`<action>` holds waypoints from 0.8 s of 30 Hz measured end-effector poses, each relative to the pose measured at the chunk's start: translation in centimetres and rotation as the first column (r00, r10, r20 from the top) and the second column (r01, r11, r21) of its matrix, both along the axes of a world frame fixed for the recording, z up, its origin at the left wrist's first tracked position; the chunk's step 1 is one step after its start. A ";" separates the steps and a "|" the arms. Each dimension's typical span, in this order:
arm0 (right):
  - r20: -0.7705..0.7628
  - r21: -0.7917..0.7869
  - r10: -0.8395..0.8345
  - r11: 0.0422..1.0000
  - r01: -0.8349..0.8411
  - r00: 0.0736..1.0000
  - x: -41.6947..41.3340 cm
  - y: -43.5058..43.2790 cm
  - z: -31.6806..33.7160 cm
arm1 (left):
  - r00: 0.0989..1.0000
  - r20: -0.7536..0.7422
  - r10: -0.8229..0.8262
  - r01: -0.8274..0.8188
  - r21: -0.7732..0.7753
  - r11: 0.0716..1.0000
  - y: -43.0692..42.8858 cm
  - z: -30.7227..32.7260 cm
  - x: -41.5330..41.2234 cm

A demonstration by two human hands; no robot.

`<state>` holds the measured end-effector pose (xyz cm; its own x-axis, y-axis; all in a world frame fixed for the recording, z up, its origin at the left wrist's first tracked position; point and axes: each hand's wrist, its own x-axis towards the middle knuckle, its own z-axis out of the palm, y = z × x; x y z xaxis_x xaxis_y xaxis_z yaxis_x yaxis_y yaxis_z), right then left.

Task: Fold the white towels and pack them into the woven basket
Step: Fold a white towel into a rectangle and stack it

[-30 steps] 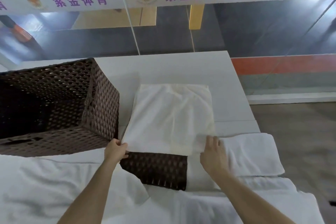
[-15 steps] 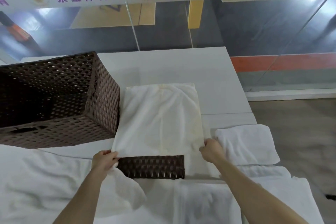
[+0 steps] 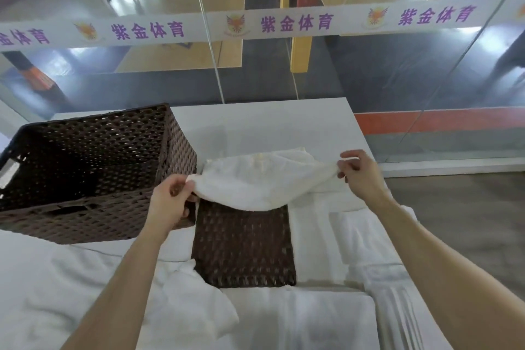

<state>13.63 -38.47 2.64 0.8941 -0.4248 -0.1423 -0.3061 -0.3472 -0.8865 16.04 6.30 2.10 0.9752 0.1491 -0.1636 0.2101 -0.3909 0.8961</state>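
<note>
A white towel [image 3: 255, 185] hangs in a sagging fold between my two hands, above the table. My left hand [image 3: 170, 202] pinches its near left corner, just in front of the basket's right wall. My right hand [image 3: 359, 173] pinches the near right corner, raised a little higher. The towel's far half still rests on the table. A dark brown woven basket [image 3: 85, 219] stands open and empty at the left. A flat brown woven panel [image 3: 244, 247] lies on the table under the lifted towel edge.
More white towels lie around: a folded one [image 3: 360, 233] at the right, a striped one [image 3: 397, 301] near the right front, a rumpled one [image 3: 181, 310] at the front left. The white table [image 3: 255, 119] ends at a glass wall [image 3: 397, 71] with a banner.
Both hands have lifted the towel's near edge off the woven panel and carried it away from me, so the flat towel now sags folded between them. More of the panel shows.
</note>
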 end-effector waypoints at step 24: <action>0.204 -0.622 0.161 0.783 0.001 0.966 2.7 -4.8 15.4 | 0.902 0.320 -0.290 0.215 0.250 0.944 0.6 18.9 8.7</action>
